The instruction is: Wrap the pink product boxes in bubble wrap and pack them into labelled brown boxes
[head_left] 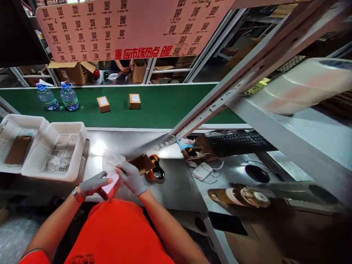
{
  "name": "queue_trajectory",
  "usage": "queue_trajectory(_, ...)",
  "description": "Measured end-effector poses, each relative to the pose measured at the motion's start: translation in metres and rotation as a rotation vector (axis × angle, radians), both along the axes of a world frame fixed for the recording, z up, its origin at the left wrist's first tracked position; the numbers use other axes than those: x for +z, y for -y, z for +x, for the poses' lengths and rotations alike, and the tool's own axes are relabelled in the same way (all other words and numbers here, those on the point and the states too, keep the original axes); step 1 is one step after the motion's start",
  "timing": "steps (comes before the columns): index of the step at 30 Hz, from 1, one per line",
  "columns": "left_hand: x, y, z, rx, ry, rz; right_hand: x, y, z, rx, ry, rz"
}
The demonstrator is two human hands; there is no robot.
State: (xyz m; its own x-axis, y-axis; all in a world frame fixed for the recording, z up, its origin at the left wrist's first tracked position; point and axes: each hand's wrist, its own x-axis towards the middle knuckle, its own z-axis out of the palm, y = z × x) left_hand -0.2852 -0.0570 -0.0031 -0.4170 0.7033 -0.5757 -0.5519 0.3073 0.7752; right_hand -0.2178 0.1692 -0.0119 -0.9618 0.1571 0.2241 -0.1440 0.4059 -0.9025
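Both gloved hands at table [181, 190] edge. Left hand [93, 184] pinches pink box [111, 185] from left. Right hand [132, 178] clamps its top, fingers curled. Box held low, above table edge. Risk: slick gloves, box slips floorward. Clear bag [112, 161] just behind, brown carton [143, 163] and tape dispenser [156, 170] crowd right side. White baskets [41, 172] left.
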Motion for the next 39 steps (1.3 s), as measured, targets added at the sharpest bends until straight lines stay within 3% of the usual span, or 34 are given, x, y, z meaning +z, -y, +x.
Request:
queue_trajectory(5, -0.002, 0.006, 0.013, 0.079, 0.113, 0.066, -0.021, -0.012, 0.017, -0.102, 0.047, 0.111)
queue_trajectory(11, -0.012, 0.003, 0.022, 0.064, 0.117, -0.027, -0.022, -0.007, 0.02, -0.054, 0.089, 0.105)
queue_trajectory(17, -0.018, 0.006, 0.028, 0.132, 0.121, -0.053, -0.025, -0.006, 0.021, 0.091, 0.042, 0.244)
queue_trajectory(25, -0.014, 0.008, 0.026, 0.1, 0.132, -0.028, -0.027, -0.006, 0.01, 0.168, 0.015, 0.111)
queue_trajectory(29, -0.007, 0.007, 0.026, 0.059, 0.138, 0.012, -0.023, -0.014, 0.008, 0.207, 0.028, 0.138)
queue_trajectory(34, -0.016, 0.014, 0.028, 0.173, 0.165, 0.021, -0.04, -0.013, 0.021, 0.065, 0.046, 0.344)
queue_trajectory(39, -0.023, 0.013, 0.026, 0.347, 0.428, 0.142, -0.064, 0.001, 0.031, -0.106, 0.078, 0.42)
